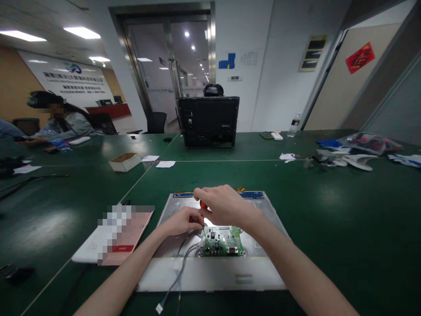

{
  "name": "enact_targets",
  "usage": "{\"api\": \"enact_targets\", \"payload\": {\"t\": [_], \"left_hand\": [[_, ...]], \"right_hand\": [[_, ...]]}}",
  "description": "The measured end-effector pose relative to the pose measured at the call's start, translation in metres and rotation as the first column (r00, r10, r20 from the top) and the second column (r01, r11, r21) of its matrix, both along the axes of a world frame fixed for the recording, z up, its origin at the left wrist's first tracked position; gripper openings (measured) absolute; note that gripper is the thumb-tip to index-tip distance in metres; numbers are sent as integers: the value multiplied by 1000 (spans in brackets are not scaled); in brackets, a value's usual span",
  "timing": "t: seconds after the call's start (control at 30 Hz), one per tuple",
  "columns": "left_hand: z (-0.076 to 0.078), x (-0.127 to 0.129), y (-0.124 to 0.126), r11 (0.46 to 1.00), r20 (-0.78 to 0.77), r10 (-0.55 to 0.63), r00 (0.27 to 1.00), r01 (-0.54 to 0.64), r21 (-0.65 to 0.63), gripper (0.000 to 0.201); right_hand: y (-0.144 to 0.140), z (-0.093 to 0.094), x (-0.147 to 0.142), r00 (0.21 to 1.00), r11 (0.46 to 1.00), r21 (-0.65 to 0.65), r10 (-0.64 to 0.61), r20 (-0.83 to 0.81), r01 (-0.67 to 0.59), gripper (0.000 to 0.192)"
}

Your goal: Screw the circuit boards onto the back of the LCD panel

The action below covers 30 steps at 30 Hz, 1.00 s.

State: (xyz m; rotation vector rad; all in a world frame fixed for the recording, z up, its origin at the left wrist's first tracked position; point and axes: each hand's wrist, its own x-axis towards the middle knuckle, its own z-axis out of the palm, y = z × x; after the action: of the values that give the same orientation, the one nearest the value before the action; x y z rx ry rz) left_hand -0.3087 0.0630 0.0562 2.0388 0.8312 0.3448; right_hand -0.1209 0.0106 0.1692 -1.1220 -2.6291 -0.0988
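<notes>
My right hand (227,205) is closed around the red-orange handle of what looks like a screwdriver (203,204), held upright over the upper left corner of a green circuit board (221,240). Beside it, my left hand (183,220) has its fingers pinched together at that same corner. Whether those fingers steady the tool's shaft or hold something small cannot be made out. The board lies on the silvery back of a flat display panel (167,206). From the board's left side, a grey cable (182,271) runs down over the panel's edge to a white connector (159,308).
Left of the panel lie a pink booklet (140,228) and white papers. Farther off are a small open box (125,162) and a black monitor casing (208,120). White parts and plastic bags (371,142) lie at the right. Another person (70,120) sits at the far left.
</notes>
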Motion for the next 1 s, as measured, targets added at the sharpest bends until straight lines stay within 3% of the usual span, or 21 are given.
{"api": "enact_targets", "payload": {"t": [0.33, 0.63, 0.87, 1.0], "left_hand": [[-7, -3, 4, 999, 20, -17, 1000, 16, 39, 7], [-3, -1, 1, 1000, 6, 10, 1000, -10, 11, 5], [-5, -2, 3, 1000, 26, -14, 1000, 14, 4, 5], [-7, -2, 4, 1000, 25, -13, 1000, 13, -24, 6]], "right_hand": [[-3, 2, 2, 999, 999, -5, 51, 9, -51, 18], [1, 2, -3, 999, 999, 5, -33, 29, 33, 16], [-2, 2, 3, 1000, 1000, 1, 30, -2, -30, 16], [-1, 0, 1, 1000, 1000, 11, 5, 13, -5, 16]]}}
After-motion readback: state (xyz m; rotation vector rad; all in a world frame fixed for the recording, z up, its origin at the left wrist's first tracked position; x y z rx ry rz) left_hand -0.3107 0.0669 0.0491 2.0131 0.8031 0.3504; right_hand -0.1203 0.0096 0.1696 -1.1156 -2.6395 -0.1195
